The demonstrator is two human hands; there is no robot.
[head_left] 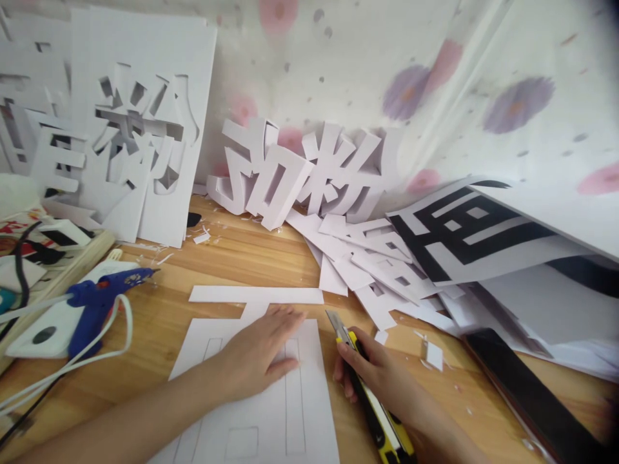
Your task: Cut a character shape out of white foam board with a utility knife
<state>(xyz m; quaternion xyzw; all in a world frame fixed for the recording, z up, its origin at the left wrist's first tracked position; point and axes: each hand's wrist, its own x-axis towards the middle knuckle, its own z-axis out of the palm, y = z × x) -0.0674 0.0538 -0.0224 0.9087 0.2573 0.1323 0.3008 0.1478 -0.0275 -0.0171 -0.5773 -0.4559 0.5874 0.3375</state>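
My left hand (258, 351) lies flat with fingers stretched out on a white foam board sheet (271, 412) marked with cut lines, pressing it onto the wooden table (232, 258). My right hand (382, 374) is closed around a yellow and black utility knife (370, 393). The knife's extended blade (334, 322) points away from me, just off the sheet's right edge. A separate white strip (256, 294) lies just beyond the sheet.
A blue glue gun (99, 299) with a white cord lies at left on a white block. Cut-out white foam characters (300, 174) lean against the wall. Printed black-and-white sheets (464, 232) pile at right, beside a black ruler (527, 393). Small scraps litter the table.
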